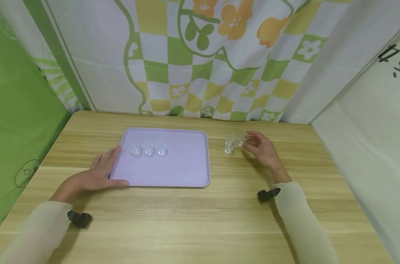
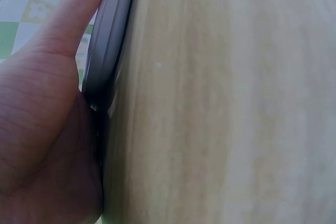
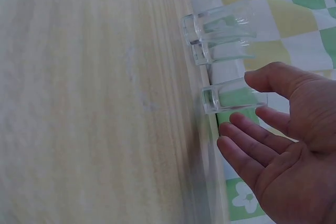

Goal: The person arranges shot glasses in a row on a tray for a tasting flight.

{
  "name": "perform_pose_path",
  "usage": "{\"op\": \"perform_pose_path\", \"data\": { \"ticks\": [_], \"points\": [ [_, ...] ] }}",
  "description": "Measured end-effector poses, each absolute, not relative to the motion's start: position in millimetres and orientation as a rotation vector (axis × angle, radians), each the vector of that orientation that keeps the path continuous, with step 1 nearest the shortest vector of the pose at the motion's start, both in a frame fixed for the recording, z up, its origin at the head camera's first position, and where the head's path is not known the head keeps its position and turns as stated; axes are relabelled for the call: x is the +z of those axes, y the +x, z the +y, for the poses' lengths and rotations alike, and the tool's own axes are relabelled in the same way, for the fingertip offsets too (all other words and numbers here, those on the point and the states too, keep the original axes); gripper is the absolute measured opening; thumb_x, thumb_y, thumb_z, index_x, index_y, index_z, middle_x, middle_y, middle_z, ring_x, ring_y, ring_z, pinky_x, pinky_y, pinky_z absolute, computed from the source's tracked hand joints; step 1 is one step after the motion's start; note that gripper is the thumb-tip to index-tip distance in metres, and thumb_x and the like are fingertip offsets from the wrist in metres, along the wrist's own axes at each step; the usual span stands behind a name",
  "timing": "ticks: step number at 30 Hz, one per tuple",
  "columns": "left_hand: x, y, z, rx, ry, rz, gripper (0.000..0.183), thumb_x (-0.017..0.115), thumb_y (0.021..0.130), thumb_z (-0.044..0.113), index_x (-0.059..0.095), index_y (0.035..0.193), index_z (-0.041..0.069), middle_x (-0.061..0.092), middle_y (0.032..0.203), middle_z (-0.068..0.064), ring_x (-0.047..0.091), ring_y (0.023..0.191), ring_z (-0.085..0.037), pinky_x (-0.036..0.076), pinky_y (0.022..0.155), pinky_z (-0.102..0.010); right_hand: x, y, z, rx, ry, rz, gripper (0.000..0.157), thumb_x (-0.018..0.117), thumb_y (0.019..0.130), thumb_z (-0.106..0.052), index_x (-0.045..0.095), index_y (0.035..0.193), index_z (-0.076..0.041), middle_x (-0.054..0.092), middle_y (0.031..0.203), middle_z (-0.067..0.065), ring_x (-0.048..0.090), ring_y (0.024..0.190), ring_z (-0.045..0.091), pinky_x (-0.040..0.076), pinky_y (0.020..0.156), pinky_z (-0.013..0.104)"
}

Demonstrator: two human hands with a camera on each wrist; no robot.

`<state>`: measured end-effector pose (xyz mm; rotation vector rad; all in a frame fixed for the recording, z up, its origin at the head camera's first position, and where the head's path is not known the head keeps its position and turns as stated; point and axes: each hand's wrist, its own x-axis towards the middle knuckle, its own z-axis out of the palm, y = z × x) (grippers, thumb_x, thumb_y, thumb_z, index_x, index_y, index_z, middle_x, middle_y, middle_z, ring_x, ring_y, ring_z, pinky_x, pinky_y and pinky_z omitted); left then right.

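Note:
Three small clear shot glasses (image 1: 148, 150) stand in a row on the left half of a lilac tray (image 1: 183, 172). Along the tray's left side lies my left hand (image 1: 102, 174), fingers extended at the edge and thumb at the near corner. In the left wrist view, the thumb lies against the tray's rim (image 2: 107, 40). To the right of the tray, my right hand (image 1: 262, 148) pinches a shot glass (image 3: 233, 95) near its rim between thumb and index finger; the other fingers are spread. Two more shot glasses (image 3: 218, 27) stand close together just left of it.
Both hands work over a wood-grain table (image 1: 193, 220). A patterned green, yellow and white curtain (image 1: 216, 80) hangs along its far edge. Green cloth (image 1: 18, 121) borders the left, and a white wall panel (image 1: 368, 121) with dark writing borders the right.

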<state>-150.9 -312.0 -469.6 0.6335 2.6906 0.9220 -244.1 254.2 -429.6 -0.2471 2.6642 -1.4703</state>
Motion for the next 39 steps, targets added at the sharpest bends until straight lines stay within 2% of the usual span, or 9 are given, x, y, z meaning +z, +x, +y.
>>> {"op": "perform_pose_path", "data": {
  "ticks": [7,13,15,25,27,39],
  "points": [
    [-474.2,-153.6,-314.4,0.867,0.578,2.695,0.125,0.075,0.089,0.054,-0.013,0.163,0.006,-0.005,0.168,-0.028,-0.01,0.153,-0.044,-0.017,0.116,-0.058,-433.9,-249.1,254.1,-1.476,-0.241,2.663,0.059,0.068,0.1,-0.006,0.042,0.151,0.007,0.055,0.14,0.031,0.057,0.127,0.044,0.048,0.104,0.046],
    [-467.7,-150.7,-311.0,0.922,0.625,2.69,0.124,0.076,0.089,0.049,-0.011,0.162,0.002,-0.004,0.166,-0.033,-0.011,0.152,-0.048,-0.019,0.115,-0.059,-438.9,-254.3,256.6,-1.559,-0.223,2.616,0.055,0.067,0.099,-0.002,0.043,0.148,0.01,0.055,0.139,0.032,0.056,0.128,0.043,0.05,0.1,0.03],
    [-465.4,-149.5,-309.9,0.936,0.639,2.692,0.123,0.076,0.089,0.048,-0.01,0.162,0.0,-0.003,0.165,-0.034,-0.01,0.152,-0.048,-0.019,0.115,-0.059,-439.2,-255.1,256.5,-1.568,-0.219,2.609,0.055,0.068,0.099,-0.002,0.044,0.147,0.01,0.055,0.139,0.031,0.057,0.127,0.043,0.05,0.1,0.029],
    [-461.0,-149.1,-307.9,0.906,0.602,2.678,0.125,0.077,0.088,0.048,-0.011,0.161,-0.001,-0.003,0.165,-0.035,-0.01,0.152,-0.048,-0.018,0.115,-0.06,-440.8,-254.9,255.5,-1.522,-0.218,2.646,0.048,0.07,0.1,-0.009,0.052,0.142,0.006,0.059,0.136,0.026,0.058,0.124,0.04,0.047,0.105,0.048],
    [-457.5,-149.4,-306.6,0.882,0.584,2.673,0.125,0.077,0.088,0.048,-0.011,0.161,-0.002,-0.003,0.165,-0.035,-0.009,0.151,-0.05,-0.016,0.115,-0.063,-442.1,-255.7,255.6,-1.504,-0.216,2.66,0.046,0.069,0.1,-0.01,0.053,0.14,0.005,0.06,0.134,0.025,0.059,0.123,0.039,0.047,0.105,0.049],
    [-470.0,-152.7,-311.2,0.858,0.559,2.699,0.126,0.075,0.088,0.057,-0.012,0.163,0.006,-0.005,0.169,-0.026,-0.01,0.153,-0.044,-0.015,0.117,-0.059,-442.8,-256.2,249.8,-1.468,-0.258,2.728,0.044,0.071,0.099,-0.012,0.056,0.136,0.005,0.063,0.131,0.025,0.062,0.12,0.041,0.048,0.104,0.049]
  ]
}}
